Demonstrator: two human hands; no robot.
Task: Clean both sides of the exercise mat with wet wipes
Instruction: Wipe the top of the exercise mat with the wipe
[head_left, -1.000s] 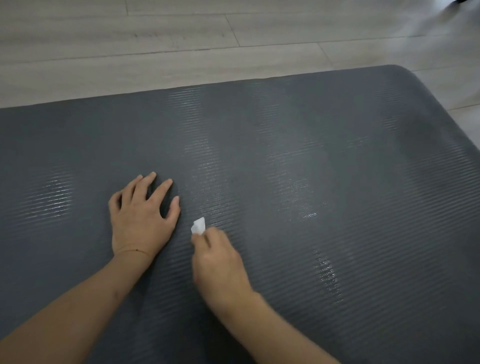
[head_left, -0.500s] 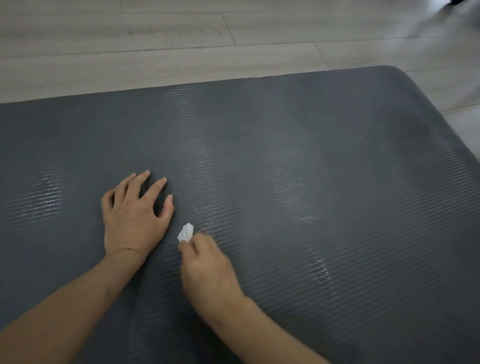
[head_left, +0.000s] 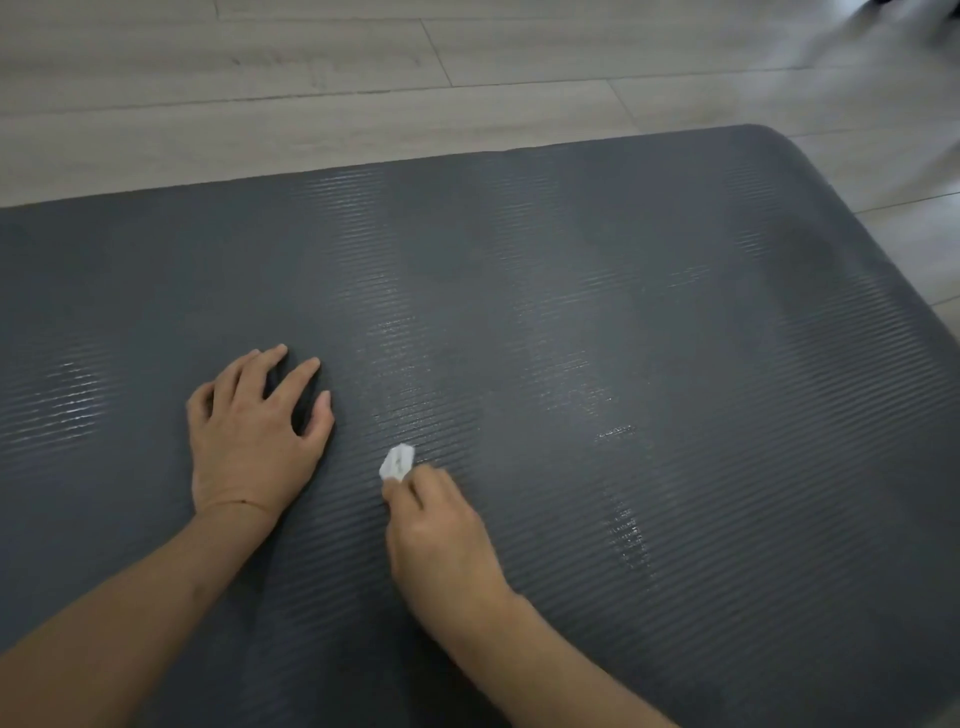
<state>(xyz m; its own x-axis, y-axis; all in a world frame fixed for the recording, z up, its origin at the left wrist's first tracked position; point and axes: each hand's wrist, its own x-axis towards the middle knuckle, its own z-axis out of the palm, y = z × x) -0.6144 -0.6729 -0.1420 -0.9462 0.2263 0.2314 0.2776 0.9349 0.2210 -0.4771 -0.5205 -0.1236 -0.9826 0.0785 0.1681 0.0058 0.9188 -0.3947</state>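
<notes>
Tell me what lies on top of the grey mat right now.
On the mat the left hand rests flat with fingers spread, and the right hand pinches a small white wipe against it. Shiny streaks cross its ribs. The mat under both hands is hidden.

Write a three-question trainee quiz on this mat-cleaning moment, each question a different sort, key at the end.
1. True or false: the left hand lies with fingers spread on the grey exercise mat.
2. Multiple choice: the right hand pinches a) a sponge, b) a small white wet wipe, c) a spray bottle.
3. Fill in: the mat lies on a pale wooden ______.

Key: 1 true; 2 b; 3 floor.
</notes>
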